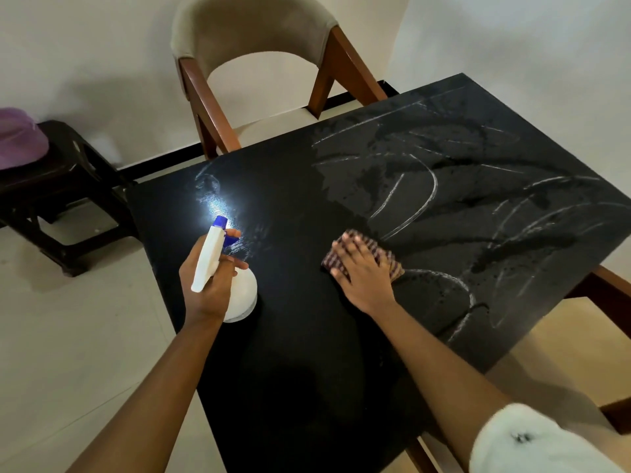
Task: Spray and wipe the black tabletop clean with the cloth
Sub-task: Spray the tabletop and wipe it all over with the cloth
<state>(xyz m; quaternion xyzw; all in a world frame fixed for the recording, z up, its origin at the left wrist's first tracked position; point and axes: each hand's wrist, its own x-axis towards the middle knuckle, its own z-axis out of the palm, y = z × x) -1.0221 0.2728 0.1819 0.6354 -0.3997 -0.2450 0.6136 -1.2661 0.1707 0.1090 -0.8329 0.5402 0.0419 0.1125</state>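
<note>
Pale walls and a light tiled floor close in around the black table (293, 336), which runs from near me off to the far right. At the far left a dark stool (65, 186) carries something purple (18, 138); farther along, a padded chair (252, 39) with wooden legs sits pushed up to the table's far edge.

My left hand (208, 285) is wrapped round the neck of the white spray bottle (218, 268), fingers (235, 262) curled closed about it with one reaching up by the blue trigger. The blue nozzle points away from me at a bright glare on the left part of the table. The bottle's round body sits low, at or just over the surface; I cannot tell if it touches. It looks like light plastic, stiff enough to hold by the neck, though wet fingers could slip there.

To the right, my right hand (362, 271) lies flat on the checked cloth (386, 257), fingers (348, 245) stretched out and close together, pressing it down on the table. The cloth is soft and limp, so I judge a flat palm serves better than a pinch; it will bunch if I push from one corner.

Beyond it, the right half shows pale streaks (426, 186) and wet patches, so plenty is left to wipe there.
</note>
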